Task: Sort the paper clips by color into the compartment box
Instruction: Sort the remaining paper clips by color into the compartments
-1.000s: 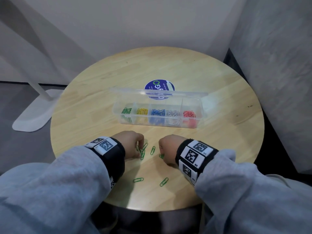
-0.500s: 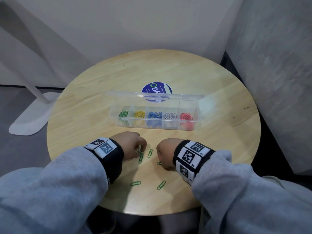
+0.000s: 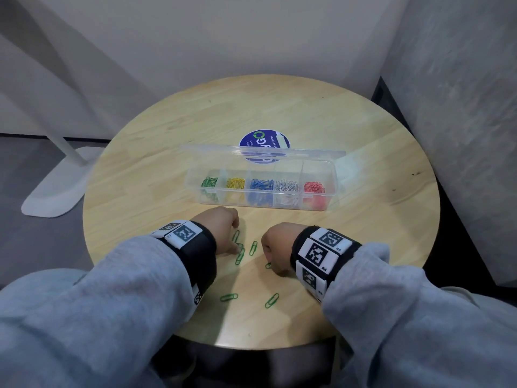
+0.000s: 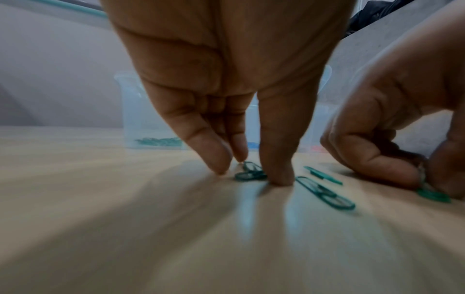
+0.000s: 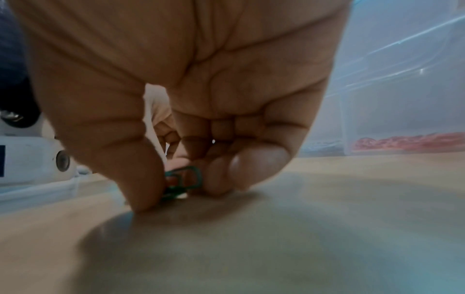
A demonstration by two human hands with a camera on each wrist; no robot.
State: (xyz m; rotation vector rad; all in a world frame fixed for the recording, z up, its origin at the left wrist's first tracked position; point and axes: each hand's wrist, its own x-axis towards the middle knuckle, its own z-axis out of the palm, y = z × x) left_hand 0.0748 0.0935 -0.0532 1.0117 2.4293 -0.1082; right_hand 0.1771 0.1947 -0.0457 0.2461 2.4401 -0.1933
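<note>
Basically down to greens: right hand [image 5: 176, 123] pinching a green clip [image 5: 185, 182] off the table [image 3: 363, 233], left hand [image 4: 234, 99] fingertips spread around another clip [image 4: 250, 175], not gripping yet.

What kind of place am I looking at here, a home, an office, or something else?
Probably a plain indoor corner, perhaps an office or lab; I can't be sure. A small round wooden table stands against bare white walls, a white floor stand beside it, with a round blue sticker on the tabletop.
</note>
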